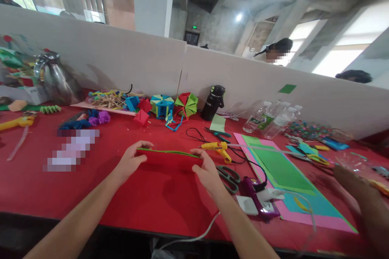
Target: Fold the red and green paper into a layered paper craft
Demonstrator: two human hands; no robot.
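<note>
My left hand (131, 161) and my right hand (207, 170) each pinch one end of a folded paper sheet (170, 158), red on the near side with a green edge along its top. The sheet stands nearly on edge just above the red table (146, 198). Both hands have fingers curled round the sheet's ends. A yellow glue gun (218, 148) lies just past my right hand, and grey-handled scissors (228, 177) lie right beside it.
Green, blue and pink paper sheets (282, 170) are stacked at the right. Folded paper models (174, 107), a black bottle (213, 102), clear water bottles (270, 119) and a craft-stick pile (109, 100) line the grey partition. Another person's arm (361, 194) reaches in at the right edge.
</note>
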